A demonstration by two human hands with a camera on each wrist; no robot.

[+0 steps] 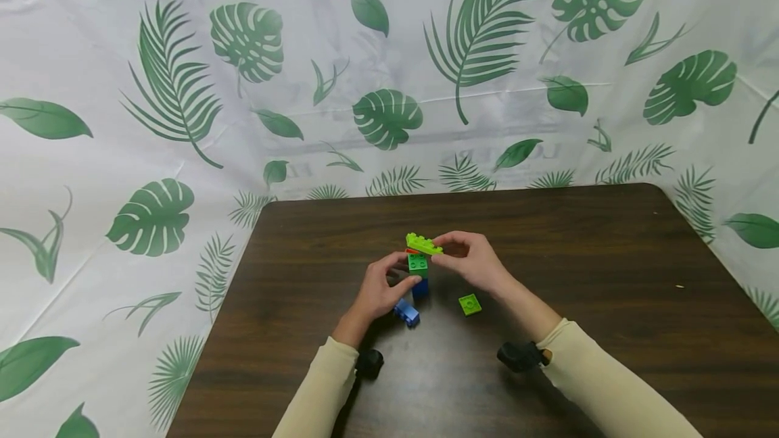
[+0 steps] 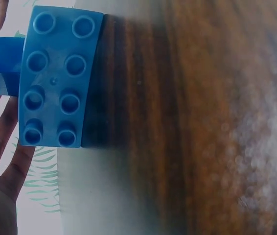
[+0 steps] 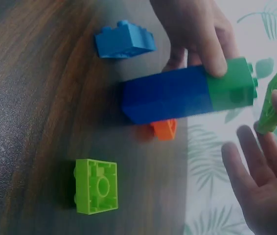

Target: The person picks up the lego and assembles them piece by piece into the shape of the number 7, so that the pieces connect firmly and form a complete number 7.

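Near the table's middle, my left hand [image 1: 379, 287] grips a small tower between thumb and fingers. The tower has a green brick [image 3: 232, 88] on top of a dark blue part [image 3: 168, 95]. My right hand [image 1: 477, 261] pinches a long lime-green brick [image 1: 422, 243] above the green studs, slightly tilted. In the right wrist view, a gap shows between this lime brick and the tower. Below my left hand lies a lighter blue eight-stud brick [image 2: 57, 78], partly hiding the tower in the left wrist view.
A square lime-green brick [image 3: 97, 186] lies upside down on the brown table [image 1: 608, 276], right of the tower. Behind the tower sits an orange-red brick [image 3: 164, 129], mostly hidden in the head view. A leaf-patterned sheet [image 1: 389, 53] hangs beyond the table's far edge.
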